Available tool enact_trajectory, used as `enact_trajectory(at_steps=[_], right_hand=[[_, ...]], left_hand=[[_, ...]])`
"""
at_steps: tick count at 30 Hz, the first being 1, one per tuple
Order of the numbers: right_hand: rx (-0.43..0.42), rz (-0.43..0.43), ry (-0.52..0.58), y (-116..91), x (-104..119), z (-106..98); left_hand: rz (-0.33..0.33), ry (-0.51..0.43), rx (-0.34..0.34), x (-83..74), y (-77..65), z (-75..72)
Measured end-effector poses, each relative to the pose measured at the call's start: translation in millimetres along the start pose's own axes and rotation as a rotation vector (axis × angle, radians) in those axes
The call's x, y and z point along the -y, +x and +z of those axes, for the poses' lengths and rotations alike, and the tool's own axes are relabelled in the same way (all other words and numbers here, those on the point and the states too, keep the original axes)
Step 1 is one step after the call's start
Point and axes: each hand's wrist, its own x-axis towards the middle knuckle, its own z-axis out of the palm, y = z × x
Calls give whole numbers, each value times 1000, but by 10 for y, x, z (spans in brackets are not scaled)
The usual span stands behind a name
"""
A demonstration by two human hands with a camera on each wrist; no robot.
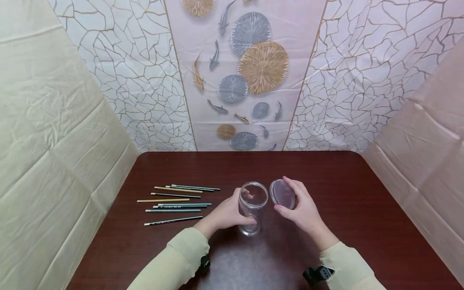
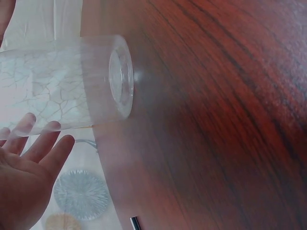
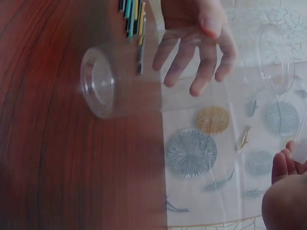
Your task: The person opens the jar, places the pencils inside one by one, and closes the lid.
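A clear, empty jar [image 1: 253, 207] stands upright near the middle of the table, its mouth uncovered. My left hand [image 1: 228, 211] grips its left side, thumb across the front and fingers behind. Through the see-through wall of the jar [image 3: 134, 91], the right wrist view shows the spread fingers of that left hand [image 3: 196, 48]. Just right of the jar's rim, my right hand [image 1: 301, 203] holds a round clear lid [image 1: 283, 194] by its edge, tilted and raised above the table. Only a sliver of the lid [image 3: 301, 146] enters the right wrist view.
Several pencils [image 1: 163, 200], yellow, black and green, lie roughly side by side on the left of the dark wooden table [image 1: 326, 173]. Patterned cloth [image 1: 232, 117] hangs behind the table's far edge, with beige cloth walls [image 1: 72, 161] at both sides.
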Motion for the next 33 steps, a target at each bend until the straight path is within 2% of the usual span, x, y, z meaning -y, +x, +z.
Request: enact_trajectory(at_steps=[3, 10, 19, 24, 33], right_hand=[[-15, 15, -70, -24, -29, -20], [9, 91, -131, -121, -130, -19], [115, 99, -207, -242, -390, 45], [137, 132, -235, -285, -516, 82], [240, 205, -290, -345, -706, 114]], left_hand=[[1, 5, 3, 1, 2, 1], [8, 3, 2, 13, 4, 5], [2, 5, 12, 24, 2, 0], [-5, 3, 19, 35, -3, -2], [1, -14, 38, 66, 0, 6]])
